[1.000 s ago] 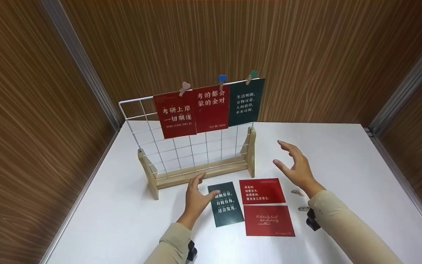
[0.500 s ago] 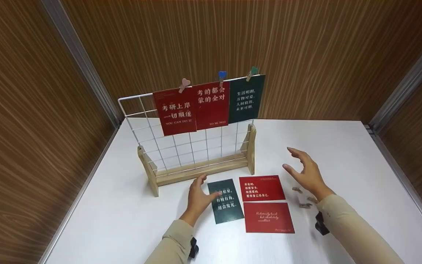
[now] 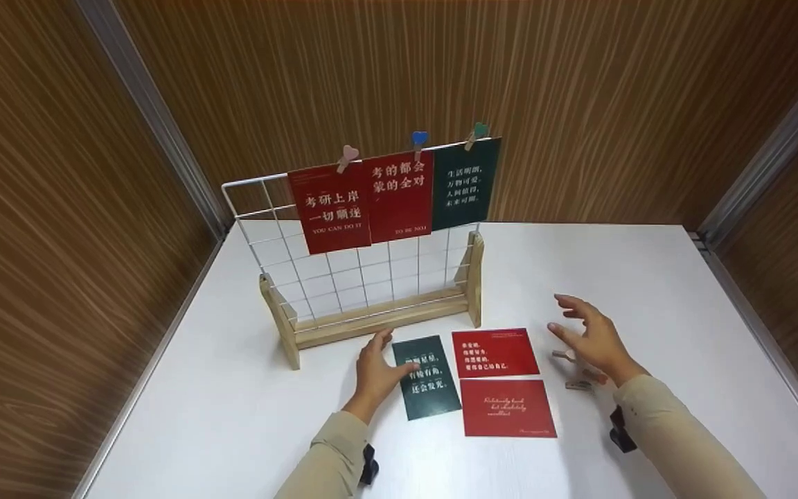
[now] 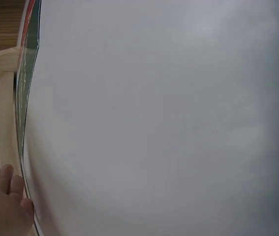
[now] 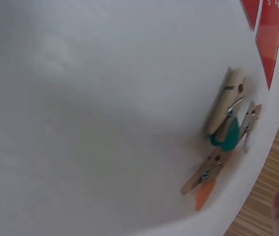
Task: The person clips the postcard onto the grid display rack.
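My left hand point(image 3: 377, 378) hovers at the left edge of a dark green card point(image 3: 435, 391) with white writing, its thumb over the card and its fingers apart from the thumb. Beside that card lie two red cards, an upper one point(image 3: 499, 362) and a lower one point(image 3: 508, 416). Over several small wooden clothespins at the right, my right hand point(image 3: 598, 344) is held with fingers loosely bent and nothing between them. The right wrist view shows a clothespin with a teal decoration point(image 5: 228, 105), one with an orange decoration point(image 5: 205, 172) and another point(image 5: 250, 120) near them.
A white wire grid point(image 3: 343, 281) in a wooden stand point(image 3: 385, 324) rises behind the cards. Clipped to its top are two red cards and a green card point(image 3: 467, 186), with pink, blue point(image 3: 420, 138) and green heart clothespins. Wood-patterned walls point(image 3: 551, 83) enclose the white table point(image 3: 184, 402).
My right hand has moved to the right and nearer, from beside the rack to over the clothespins. The left hand stays almost in place. The head view has tilted slightly.
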### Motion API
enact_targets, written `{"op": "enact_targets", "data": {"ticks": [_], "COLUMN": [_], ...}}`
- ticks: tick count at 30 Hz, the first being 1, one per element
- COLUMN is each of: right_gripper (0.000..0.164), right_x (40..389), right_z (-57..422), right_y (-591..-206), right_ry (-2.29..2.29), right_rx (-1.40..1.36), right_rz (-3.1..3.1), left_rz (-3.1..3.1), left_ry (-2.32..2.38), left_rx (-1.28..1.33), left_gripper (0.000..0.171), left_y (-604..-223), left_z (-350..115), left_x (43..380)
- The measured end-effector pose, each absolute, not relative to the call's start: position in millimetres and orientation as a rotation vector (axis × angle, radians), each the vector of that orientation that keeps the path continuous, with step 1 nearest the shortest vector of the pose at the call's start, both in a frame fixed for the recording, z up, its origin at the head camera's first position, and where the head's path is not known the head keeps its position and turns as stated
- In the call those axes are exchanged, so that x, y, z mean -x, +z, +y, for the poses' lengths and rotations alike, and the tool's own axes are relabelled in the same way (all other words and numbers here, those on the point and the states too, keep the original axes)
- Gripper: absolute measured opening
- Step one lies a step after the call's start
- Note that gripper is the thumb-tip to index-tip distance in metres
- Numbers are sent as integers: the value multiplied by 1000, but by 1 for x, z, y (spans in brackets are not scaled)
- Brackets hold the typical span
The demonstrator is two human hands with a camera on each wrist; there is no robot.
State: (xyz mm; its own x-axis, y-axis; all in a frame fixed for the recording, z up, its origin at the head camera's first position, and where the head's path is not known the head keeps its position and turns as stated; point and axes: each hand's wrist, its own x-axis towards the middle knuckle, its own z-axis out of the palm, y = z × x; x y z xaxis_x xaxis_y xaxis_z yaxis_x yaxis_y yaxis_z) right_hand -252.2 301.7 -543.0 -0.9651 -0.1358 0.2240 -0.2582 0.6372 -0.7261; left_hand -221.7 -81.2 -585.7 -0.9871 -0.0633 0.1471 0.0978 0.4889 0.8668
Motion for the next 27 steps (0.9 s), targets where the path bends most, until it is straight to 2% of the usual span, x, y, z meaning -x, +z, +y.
{"op": "enact_targets", "data": {"ticks": [14, 27], "right_gripper": [61, 54], "right_x": [240, 233], "right_z": [323, 335], "right_y": [-557, -570], "right_ry": [1220, 1169], "right_rx": [-271, -303], "right_rz": [-2890, -2911], "left_rz": [-2672, -2740], "left_ry": [-1384, -1299], "left_rx": [17, 40], "left_gripper": [86, 88], "left_y": [-590, -592], "left_z": [-80, -80], "left_x": [221, 223]}}
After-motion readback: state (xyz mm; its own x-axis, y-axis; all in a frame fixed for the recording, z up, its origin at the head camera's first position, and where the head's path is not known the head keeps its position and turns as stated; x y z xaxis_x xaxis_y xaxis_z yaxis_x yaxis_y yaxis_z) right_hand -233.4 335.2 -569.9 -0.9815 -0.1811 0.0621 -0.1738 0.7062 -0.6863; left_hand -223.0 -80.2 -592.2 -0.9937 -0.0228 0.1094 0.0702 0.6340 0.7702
